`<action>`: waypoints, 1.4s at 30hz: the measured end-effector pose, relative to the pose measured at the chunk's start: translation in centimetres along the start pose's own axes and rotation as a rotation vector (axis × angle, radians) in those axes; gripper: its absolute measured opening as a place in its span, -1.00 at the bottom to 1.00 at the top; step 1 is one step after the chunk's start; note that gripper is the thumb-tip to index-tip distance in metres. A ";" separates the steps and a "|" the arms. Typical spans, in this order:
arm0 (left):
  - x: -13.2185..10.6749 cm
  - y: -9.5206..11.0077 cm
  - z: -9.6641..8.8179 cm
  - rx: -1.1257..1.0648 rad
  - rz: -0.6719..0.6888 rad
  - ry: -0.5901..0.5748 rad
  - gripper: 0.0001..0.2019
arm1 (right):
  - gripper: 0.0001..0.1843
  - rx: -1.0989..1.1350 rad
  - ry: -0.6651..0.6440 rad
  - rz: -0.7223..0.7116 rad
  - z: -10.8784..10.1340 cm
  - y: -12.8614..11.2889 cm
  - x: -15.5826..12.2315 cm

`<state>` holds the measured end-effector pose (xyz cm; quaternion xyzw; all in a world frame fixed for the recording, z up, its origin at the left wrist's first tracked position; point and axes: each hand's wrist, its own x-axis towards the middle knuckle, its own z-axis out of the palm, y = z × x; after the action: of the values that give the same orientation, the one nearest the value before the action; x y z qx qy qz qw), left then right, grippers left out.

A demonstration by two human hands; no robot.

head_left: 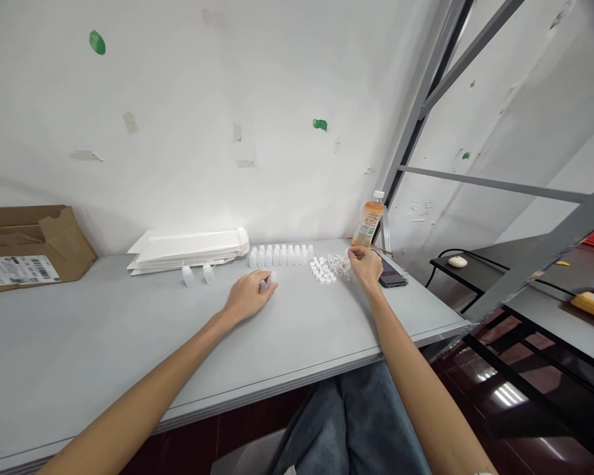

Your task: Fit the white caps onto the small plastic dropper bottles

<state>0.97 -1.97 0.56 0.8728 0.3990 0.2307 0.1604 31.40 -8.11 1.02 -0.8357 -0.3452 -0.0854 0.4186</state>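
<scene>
My left hand [251, 295] is closed round a small white squeeze bottle [273, 278], held low over the table. Behind it, small white bottles [281, 255] without caps stand close together in rows. My right hand [366, 265] is pinched shut beside a loose pile of small white plastic pieces [338, 265]. A bit of white shows at its fingertips, too small to tell its exact kind. White screw caps [323, 271] lie grouped left of that pile. Two more bottles, one upright bottle [187, 276] and its neighbour [208, 274], stand apart to the left.
Flat white packets [188, 251] are stacked against the wall. An open cardboard box [30, 244] sits at far left. Right of my right hand lie a phone [392, 272] and an orange drink bottle [369, 220]. A grey metal frame [539, 264] borders the table's right end.
</scene>
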 end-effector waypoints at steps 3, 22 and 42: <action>-0.2 0.3 0.1 -0.002 0.035 0.015 -0.71 | -0.77 0.086 0.063 -0.004 0.1 -0.3 -0.2; -0.5 0.9 0.2 -0.050 0.096 0.008 -0.64 | -0.77 0.006 0.109 -0.061 0.9 -0.5 -0.8; -0.7 1.2 0.8 -0.085 0.098 0.008 -0.67 | -0.81 0.815 -0.449 -0.290 1.4 -5.6 -6.2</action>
<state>1.78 -3.32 0.27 0.8828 0.3461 0.2587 0.1842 22.92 -7.81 1.07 -0.5448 -0.5453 0.1814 0.6107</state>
